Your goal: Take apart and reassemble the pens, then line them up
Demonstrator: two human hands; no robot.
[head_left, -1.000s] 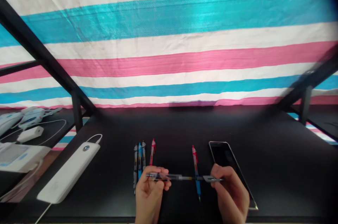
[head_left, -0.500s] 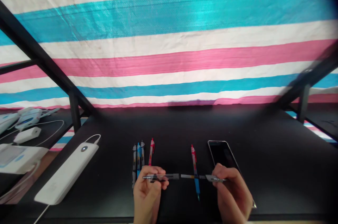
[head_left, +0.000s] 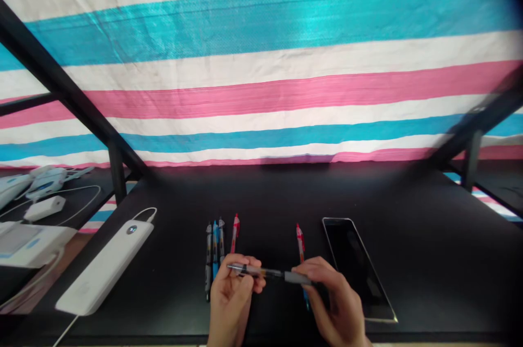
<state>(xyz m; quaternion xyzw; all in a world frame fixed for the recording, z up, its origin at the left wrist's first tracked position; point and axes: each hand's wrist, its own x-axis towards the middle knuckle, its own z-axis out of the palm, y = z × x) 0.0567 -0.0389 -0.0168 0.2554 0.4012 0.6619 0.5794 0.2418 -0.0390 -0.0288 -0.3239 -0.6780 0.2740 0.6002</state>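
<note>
Both hands' fingers point(head_left: 244, 288) snug round pen point(head_left: 270, 273)

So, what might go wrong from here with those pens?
The pen is held by the fingertips of the left hand and, at its grey grip, by the right hand, so it could slip and drop. The red-topped pen lies partly hidden by the right hand and might get knocked. The phone is close beside that hand, so a bump seems possible.
</note>
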